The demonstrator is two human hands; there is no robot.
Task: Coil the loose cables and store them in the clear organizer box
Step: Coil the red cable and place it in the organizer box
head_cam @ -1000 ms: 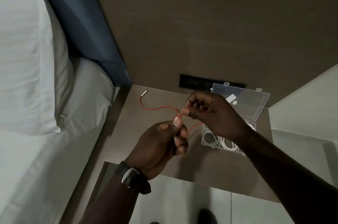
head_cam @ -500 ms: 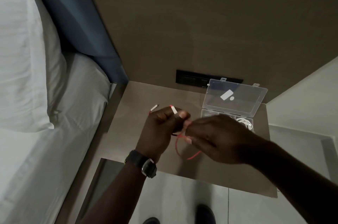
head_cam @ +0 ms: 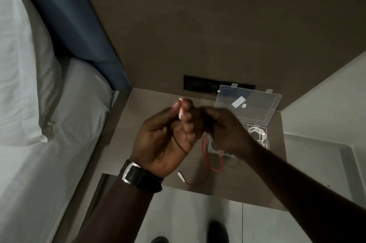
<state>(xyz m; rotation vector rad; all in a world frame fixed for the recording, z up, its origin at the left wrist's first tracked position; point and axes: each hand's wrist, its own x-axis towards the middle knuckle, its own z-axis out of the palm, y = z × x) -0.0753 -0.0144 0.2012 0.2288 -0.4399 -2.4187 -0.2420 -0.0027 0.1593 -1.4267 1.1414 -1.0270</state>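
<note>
One red cable (head_cam: 206, 155) runs between both hands above the tabletop (head_cam: 126, 123): the left hand (head_cam: 168, 135), palm up with a watch (head_cam: 136, 176) on its wrist, pinches the cable's white plug end between thumb and fingers, while the right hand (head_cam: 223, 129) is curled closed around the cable, whose loops hang below it and whose other white plug trails near the tabletop's front edge. Just behind the right hand sits the clear organizer box (head_cam: 255, 123), lid up, with coiled white cables (head_cam: 257, 133) in its compartments, below a black socket panel (head_cam: 200, 85) on the wall.
</note>
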